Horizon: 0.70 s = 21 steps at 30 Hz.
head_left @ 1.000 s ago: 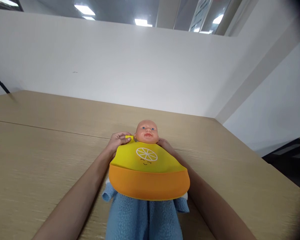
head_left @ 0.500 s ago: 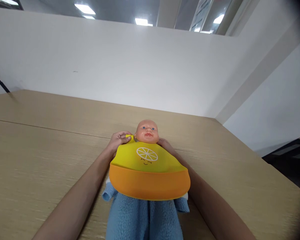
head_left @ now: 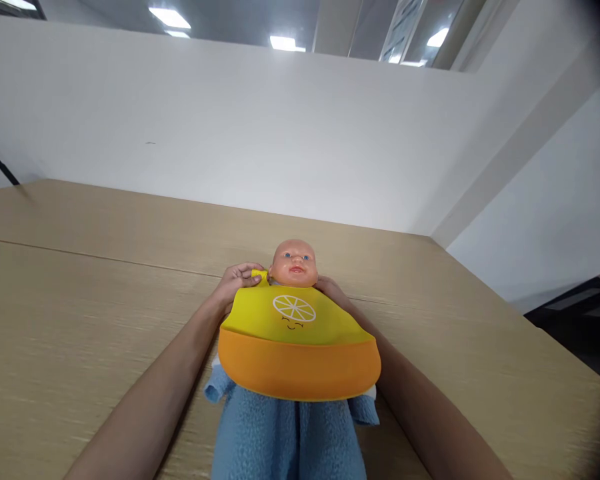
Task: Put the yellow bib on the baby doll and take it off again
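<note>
The yellow bib (head_left: 295, 327) lies on the baby doll (head_left: 293, 261) on the table (head_left: 80, 300). The left hand (head_left: 236, 280) pinches its neck strap beside the doll's head. The right hand (head_left: 333, 290) reaches behind the neck, its grip hidden.

Two bare forearms, no sleeves in view; left hand (head_left: 234, 283), right hand (head_left: 333, 291), no rings or watch

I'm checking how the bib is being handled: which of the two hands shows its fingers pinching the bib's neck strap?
The left hand: its fingers curl over the yellow strap tab beside the doll's neck. The right hand is mostly hidden behind the bib, its grip unseen.
</note>
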Available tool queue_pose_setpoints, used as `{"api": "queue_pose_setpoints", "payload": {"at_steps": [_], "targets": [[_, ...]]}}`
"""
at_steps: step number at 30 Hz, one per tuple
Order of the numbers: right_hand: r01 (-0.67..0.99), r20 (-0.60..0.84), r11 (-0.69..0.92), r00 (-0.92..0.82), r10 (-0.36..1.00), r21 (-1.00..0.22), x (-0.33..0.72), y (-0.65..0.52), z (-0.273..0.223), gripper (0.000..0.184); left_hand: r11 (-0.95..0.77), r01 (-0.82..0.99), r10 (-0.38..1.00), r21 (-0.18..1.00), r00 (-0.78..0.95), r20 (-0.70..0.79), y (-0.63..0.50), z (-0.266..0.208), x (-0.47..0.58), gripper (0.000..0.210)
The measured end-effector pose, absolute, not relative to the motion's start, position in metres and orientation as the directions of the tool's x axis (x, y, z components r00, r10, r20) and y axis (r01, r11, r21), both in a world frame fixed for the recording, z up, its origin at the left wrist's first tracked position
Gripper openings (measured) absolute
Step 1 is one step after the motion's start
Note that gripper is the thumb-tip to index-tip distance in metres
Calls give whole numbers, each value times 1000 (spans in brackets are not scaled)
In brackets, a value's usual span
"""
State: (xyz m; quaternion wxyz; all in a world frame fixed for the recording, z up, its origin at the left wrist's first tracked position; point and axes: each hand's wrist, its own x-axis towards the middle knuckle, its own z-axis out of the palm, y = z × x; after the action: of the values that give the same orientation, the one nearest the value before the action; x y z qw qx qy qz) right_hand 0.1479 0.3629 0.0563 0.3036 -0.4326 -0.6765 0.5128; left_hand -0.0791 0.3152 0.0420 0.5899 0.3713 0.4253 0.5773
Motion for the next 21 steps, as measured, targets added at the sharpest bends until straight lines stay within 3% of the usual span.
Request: {"api": "queue_pose_setpoints", "payload": {"at_steps": [11, 21], "targets": [[259, -68, 66, -478, 876, -964, 148, 358, 63, 29, 12, -264, 995, 964, -91, -38, 317, 38, -79, 39], [264, -47, 81, -446, 894, -961, 151, 370, 49, 28, 12, -314, 997, 949, -69, -35, 316, 40, -76, 40]]}}
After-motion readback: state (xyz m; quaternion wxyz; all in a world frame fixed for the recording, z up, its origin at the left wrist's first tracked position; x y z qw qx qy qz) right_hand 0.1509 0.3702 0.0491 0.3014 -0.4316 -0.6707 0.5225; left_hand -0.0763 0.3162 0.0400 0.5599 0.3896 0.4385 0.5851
